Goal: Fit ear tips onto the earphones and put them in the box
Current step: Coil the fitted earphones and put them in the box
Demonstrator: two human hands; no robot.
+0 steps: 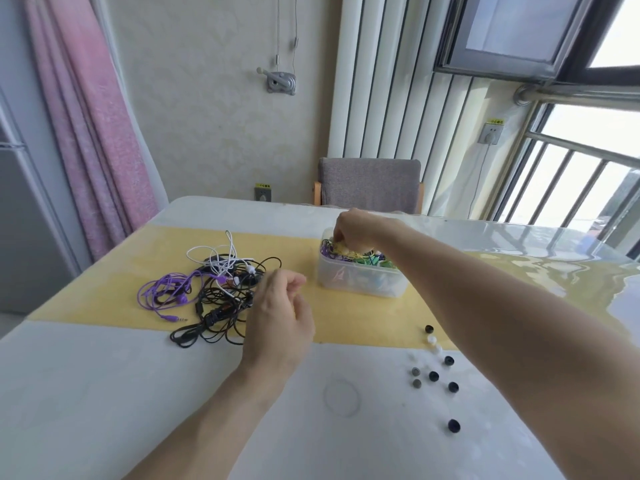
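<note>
- Left of your left hand [280,313], a tangle of earphones [211,289] lies on the yellow strip of the worktop [104,393]: purple, white and black cables heaped together, touching one another.
- Your left hand hovers just beside that tangle, fingers loosely curled and holding nothing that shows.
- Right of it and further from you stands the clear plastic box [360,278], already packed with coloured cables, purple, yellow and green.
- Your right hand [356,230] reaches down into the top of the box, fingers bent among the yellow cables; whether they pinch one you cannot tell.
- Near your right forearm, on the side toward you, loose ear tips [438,372] lie scattered on the worktop, black, grey and white, some apart, some just beside each other.
</note>
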